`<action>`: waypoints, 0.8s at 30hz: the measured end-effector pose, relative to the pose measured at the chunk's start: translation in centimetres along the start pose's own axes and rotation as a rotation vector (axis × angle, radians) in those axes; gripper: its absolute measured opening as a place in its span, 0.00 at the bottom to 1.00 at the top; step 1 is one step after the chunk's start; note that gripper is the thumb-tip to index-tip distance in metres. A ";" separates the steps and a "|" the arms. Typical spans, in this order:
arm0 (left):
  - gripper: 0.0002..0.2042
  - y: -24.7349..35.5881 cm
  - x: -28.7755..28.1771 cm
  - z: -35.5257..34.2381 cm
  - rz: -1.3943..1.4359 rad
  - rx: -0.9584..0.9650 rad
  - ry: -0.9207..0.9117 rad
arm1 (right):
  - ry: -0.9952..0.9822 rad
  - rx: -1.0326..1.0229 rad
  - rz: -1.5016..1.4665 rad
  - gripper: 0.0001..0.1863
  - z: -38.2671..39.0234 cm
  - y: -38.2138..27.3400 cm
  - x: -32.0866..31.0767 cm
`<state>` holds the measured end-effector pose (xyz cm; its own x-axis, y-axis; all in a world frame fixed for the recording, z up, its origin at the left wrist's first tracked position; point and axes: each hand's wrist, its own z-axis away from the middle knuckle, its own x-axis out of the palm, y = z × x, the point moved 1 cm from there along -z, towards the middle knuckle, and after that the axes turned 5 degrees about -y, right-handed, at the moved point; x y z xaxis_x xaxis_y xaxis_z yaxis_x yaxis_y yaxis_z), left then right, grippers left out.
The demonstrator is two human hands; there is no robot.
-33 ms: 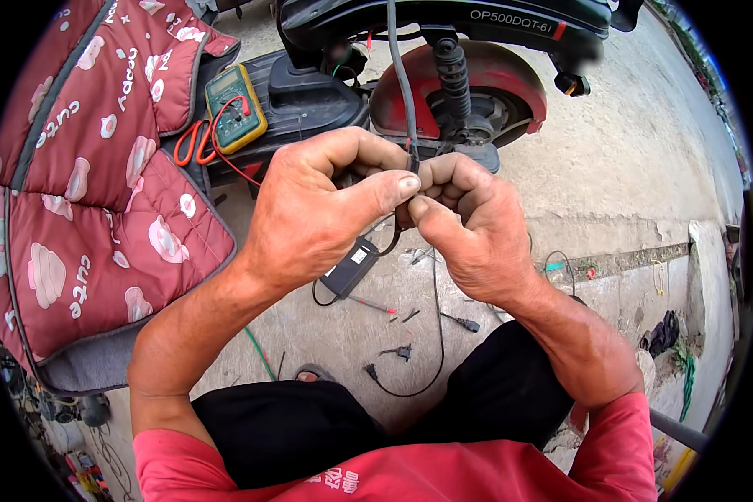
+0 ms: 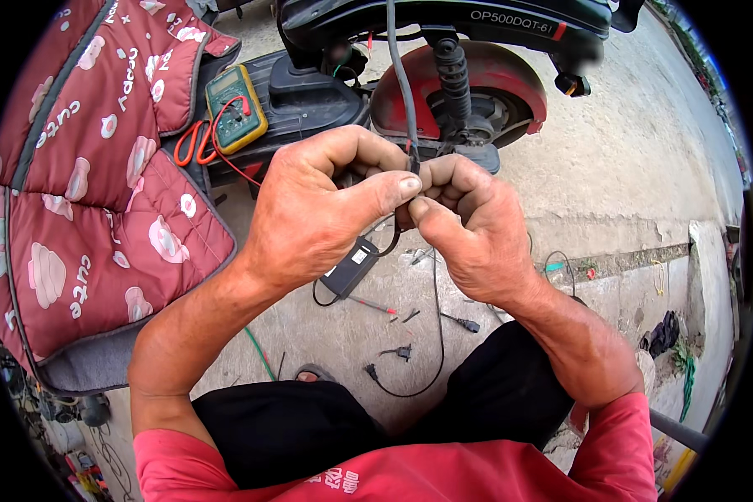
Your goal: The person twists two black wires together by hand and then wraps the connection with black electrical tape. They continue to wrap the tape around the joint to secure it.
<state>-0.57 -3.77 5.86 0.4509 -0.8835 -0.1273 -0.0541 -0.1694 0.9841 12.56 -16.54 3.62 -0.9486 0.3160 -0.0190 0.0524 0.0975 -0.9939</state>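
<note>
A grey cable (image 2: 402,79) hangs from the black scooter body (image 2: 519,25) to my fingers, with a little red and darker wire at its lower part. My left hand (image 2: 318,209) pinches that part between thumb and index finger. My right hand (image 2: 477,234) is closed against it from the other side, fingertips almost meeting the left thumb; what exactly lies between them is mostly hidden. Below the hands, a black power adapter (image 2: 351,268) lies on the ground with its cord rising behind my fingers.
A yellow-green multimeter (image 2: 234,105) with red leads rests on the scooter's footboard (image 2: 309,100). A red quilted cover (image 2: 75,234) fills the left. The red-rimmed rear wheel (image 2: 402,100) stands ahead. Loose plugs (image 2: 468,323), cords and a red-tipped probe (image 2: 372,304) lie on the concrete (image 2: 611,176).
</note>
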 end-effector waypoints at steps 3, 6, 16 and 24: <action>0.07 -0.1 -0.1 -0.1 0.066 -0.038 -0.026 | -0.018 0.005 -0.016 0.08 0.1 0.2 -0.1; 0.07 -0.5 -0.5 -0.2 0.120 -0.023 -0.074 | -0.040 0.015 -0.023 0.09 0.1 0.1 -0.1; 0.07 -0.5 -0.7 -0.3 0.027 -0.106 -0.031 | -0.009 0.061 -0.068 0.12 0.4 -0.2 0.4; 0.08 -0.9 -0.4 -0.5 0.162 -0.174 -0.020 | 0.030 -0.069 0.032 0.15 0.7 0.6 0.6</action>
<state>-0.28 -3.06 5.10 0.4313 -0.9016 0.0330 0.0308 0.0513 0.9982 11.75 -16.96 2.98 -0.9362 0.3485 -0.0459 0.1048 0.1519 -0.9828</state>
